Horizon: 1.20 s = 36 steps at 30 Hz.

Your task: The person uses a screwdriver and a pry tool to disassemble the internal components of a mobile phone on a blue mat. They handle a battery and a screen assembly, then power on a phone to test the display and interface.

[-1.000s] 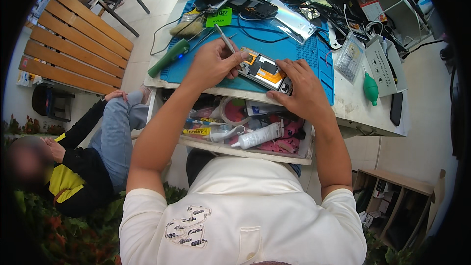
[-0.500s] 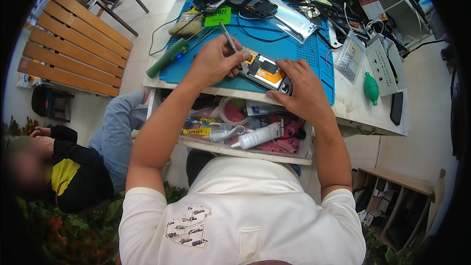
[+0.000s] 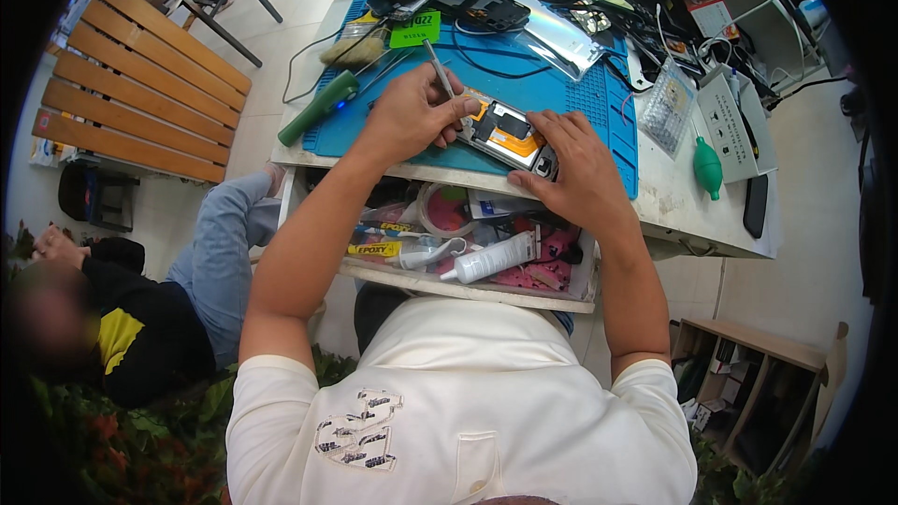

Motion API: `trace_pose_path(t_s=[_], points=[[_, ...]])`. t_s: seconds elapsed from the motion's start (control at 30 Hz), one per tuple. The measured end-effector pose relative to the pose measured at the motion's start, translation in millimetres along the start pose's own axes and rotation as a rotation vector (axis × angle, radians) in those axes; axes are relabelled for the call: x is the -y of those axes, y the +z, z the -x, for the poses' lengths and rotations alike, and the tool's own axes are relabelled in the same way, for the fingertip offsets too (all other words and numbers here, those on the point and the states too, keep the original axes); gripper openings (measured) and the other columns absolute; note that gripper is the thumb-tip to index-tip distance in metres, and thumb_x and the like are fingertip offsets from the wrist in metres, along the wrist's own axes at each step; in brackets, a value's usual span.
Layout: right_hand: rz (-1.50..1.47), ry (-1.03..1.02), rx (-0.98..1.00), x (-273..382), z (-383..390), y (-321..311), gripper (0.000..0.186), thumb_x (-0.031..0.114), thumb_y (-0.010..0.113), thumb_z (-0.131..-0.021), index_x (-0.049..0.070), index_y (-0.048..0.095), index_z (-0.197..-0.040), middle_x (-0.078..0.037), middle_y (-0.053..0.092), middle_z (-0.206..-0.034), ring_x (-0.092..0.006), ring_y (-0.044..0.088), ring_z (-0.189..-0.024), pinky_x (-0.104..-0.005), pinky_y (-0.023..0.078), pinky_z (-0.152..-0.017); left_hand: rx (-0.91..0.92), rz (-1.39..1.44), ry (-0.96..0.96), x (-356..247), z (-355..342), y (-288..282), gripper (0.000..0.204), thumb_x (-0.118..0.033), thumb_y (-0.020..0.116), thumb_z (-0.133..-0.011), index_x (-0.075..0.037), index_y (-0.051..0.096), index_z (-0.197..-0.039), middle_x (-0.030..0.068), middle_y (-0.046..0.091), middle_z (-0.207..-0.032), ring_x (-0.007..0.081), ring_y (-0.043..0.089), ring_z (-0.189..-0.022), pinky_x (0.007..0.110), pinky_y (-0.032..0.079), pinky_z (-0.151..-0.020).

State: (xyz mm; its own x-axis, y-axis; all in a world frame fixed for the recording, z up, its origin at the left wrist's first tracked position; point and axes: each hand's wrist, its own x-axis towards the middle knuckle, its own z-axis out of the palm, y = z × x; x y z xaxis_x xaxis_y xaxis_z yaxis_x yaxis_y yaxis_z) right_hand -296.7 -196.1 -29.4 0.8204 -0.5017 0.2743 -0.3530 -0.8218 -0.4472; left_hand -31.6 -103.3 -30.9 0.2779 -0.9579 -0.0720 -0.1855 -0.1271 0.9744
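An opened smartphone, its inside showing black, orange and silver parts, lies tilted at the front edge of the blue repair mat. My right hand grips its right end, thumb on the near side and fingers over the top. Pinched in my left hand is a slim metal tool pointing up and away; its lower end is hidden by my fingers. The left fingertips touch the phone's left end. Left of that hand lies a green pen-like device with a blue light.
Below the phone, an open drawer holds tubes and a tape roll. Phone parts and cables, a brush and a plastic sleeve crowd the back. A green air blower stands right. A person sits at left.
My hands, the tool and the phone stay almost where they were. The person seated at left has raised their hands and shifted slightly.
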Motion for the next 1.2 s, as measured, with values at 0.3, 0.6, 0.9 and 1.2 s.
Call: trace_pose_path(t_s=[0.3, 0.6, 0.9, 1.2], points=[[-0.01, -0.018, -0.019, 0, -1, 1, 0.08, 0.032, 0.096, -0.08, -0.006, 0.066, -0.144, -0.026, 0.072, -0.138, -0.0425, 0.063, -0.128, -0.0488, 0.051, -0.115, 0.014, -0.01, 0.001, 1, -3, 0, 0.043, -0.029, 0.09, -0.101, -0.001, 0.063, -0.12, 0.0045, 0.074, -0.08, 0.0091, 0.07, -0.063, 0.024, 0.054, -0.052], [-0.012, 0.004, -0.001, 0, -1, 1, 0.08, 0.032, 0.096, -0.081, -0.006, 0.066, -0.144, -0.026, 0.072, -0.137, -0.0427, 0.063, -0.127, -0.0491, 0.051, -0.114, 0.053, -0.021, 0.016, -3, -4, 5, 0.04, -0.027, 0.089, -0.102, -0.001, 0.065, -0.12, 0.0039, 0.074, -0.08, 0.0084, 0.069, -0.064, 0.024, 0.053, -0.052], [-0.013, 0.005, 0.006, 1, -2, -1, 0.079, 0.032, 0.095, -0.081, -0.007, 0.067, -0.143, -0.027, 0.072, -0.139, -0.0436, 0.063, -0.128, -0.0494, 0.051, -0.115, -0.055, 0.047, 0.07, -23, 14, -4, 0.036, -0.023, 0.09, -0.1, -0.001, 0.068, -0.118, 0.0049, 0.076, -0.082, 0.01, 0.07, -0.065, 0.025, 0.053, -0.053], [-0.009, 0.0, 0.005, -1, -1, -3, 0.079, 0.032, 0.095, -0.081, -0.005, 0.067, -0.144, -0.025, 0.071, -0.141, -0.0427, 0.062, -0.132, -0.0485, 0.053, -0.114, -0.038, 0.283, -0.001, 1, 64, -27, 0.031, -0.02, 0.082, -0.106, 0.002, 0.075, -0.126, 0.0107, 0.078, -0.096, 0.0158, 0.076, -0.081, 0.028, 0.063, -0.073]])
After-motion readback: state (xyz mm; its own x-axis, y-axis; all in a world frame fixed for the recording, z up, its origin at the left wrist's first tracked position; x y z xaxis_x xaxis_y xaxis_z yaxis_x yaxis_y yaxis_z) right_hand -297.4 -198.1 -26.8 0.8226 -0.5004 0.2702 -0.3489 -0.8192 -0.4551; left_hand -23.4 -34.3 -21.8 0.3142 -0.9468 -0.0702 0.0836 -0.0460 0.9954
